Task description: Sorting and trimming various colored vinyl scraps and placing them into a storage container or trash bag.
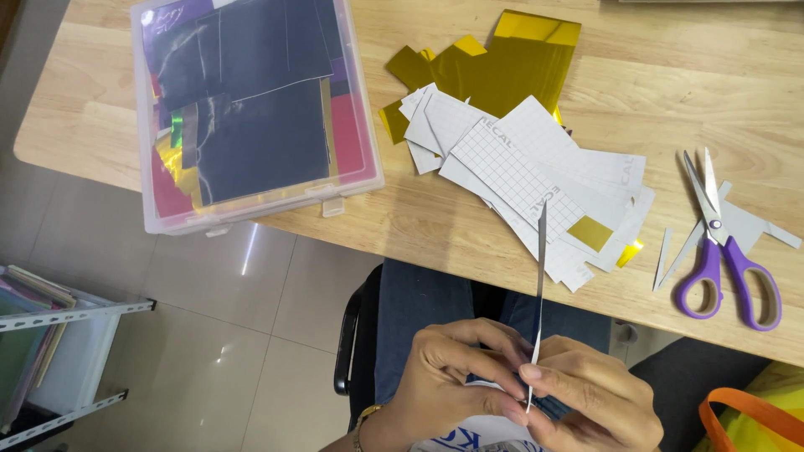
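- Your left hand [456, 377] sits at about 6 o'clock in the view, low over your lap, with its fingers curled in and its fingertips pinched on a thin paper strip [540, 276].
- Your right hand [586, 398] is just beside it, toward 5 o'clock, touching the left; its thumb and forefinger are closed on the lower end of the same strip.
- The strip stands nearly upright, seen edge-on, and rises from your fingers toward 12 o'clock until its tip overlaps the edge of the paper pile [536, 172].
- That pile lies on the wooden table [435, 226] near the centre of the view: white backing sheets with a grid print, fanned over one another, with a small gold square showing at its 5 o'clock corner.
- Gold foil sheets [502, 63] lie at 12 o'clock of the pile, partly under it.
- A clear plastic box [255, 113] rests at 10 o'clock, by the table's edge, holding dark, red, green and gold sheets.
- Purple-handled scissors [720, 251] lie at 3 o'clock, blades apart, well apart from both hands, on a few pale paper scraps [758, 226].
- A rack with coloured sheets [42, 343] stands on the floor at 8 o'clock.
- An orange strap over something yellow [754, 418] shows at 4 o'clock.
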